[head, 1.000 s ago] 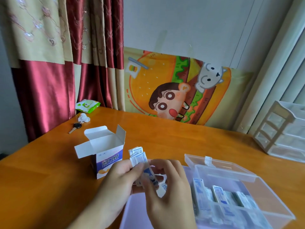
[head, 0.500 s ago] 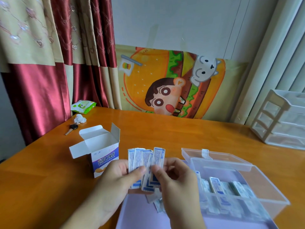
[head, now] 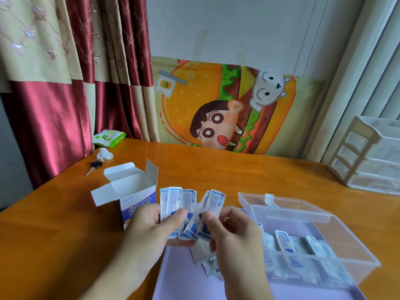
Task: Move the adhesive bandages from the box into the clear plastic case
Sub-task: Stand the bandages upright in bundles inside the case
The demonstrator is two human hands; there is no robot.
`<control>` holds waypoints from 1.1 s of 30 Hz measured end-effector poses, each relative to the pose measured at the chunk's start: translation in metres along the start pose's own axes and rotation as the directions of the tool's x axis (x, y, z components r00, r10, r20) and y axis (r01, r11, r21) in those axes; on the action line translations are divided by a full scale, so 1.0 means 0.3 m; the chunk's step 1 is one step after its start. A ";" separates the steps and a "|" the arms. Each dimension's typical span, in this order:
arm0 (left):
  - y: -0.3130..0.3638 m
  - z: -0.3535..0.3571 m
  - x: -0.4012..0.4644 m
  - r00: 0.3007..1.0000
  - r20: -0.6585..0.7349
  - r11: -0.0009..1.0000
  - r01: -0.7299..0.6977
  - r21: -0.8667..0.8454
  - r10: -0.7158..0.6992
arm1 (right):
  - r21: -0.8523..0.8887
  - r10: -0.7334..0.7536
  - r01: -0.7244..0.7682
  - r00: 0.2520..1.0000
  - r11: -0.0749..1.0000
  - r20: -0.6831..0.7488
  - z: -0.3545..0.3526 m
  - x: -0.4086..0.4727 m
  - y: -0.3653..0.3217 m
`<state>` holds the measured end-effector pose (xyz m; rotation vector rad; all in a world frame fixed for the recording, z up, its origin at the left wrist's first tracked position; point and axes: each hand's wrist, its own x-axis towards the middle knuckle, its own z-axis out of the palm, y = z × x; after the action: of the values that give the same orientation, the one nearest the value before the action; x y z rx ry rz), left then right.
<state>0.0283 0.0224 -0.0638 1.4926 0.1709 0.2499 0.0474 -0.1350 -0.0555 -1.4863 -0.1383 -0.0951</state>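
A fan of bandages (head: 184, 204) is held up over the table's (head: 54, 234) near edge, between the two hands. The left-side strips are pinched by the left hand (head: 149, 230), thumb (head: 175, 216) pressed across their fronts, the other fingers hidden behind them. Two tilted strips at the fan's right are pinched by the right hand (head: 233, 232), thumb over their lower halves, fingers curled behind. The upper ends stand clear above both thumbs. More bandages are seen loose below the hands, on the lilac mat (head: 184, 278). The box (head: 129, 191) stands upright just left of the left hand, flaps open. The case (head: 307, 239) sits at the right on the mat, lid raised behind it, with bandages standing on edge inside. Keys (head: 95, 166) and a wipes pack (head: 108, 137) lie at the far left corner.
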 end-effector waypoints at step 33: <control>0.053 0.022 -0.040 0.959 0.263 0.984 0.061 0.170 -0.105 | 0.106 -0.031 0.016 0.989 0.994 0.143 0.010 -0.029 -0.035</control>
<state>0.0177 0.0137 -0.0478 1.6586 0.0337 -0.0387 0.0371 -0.1331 -0.0463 -1.3865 -0.2743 0.0009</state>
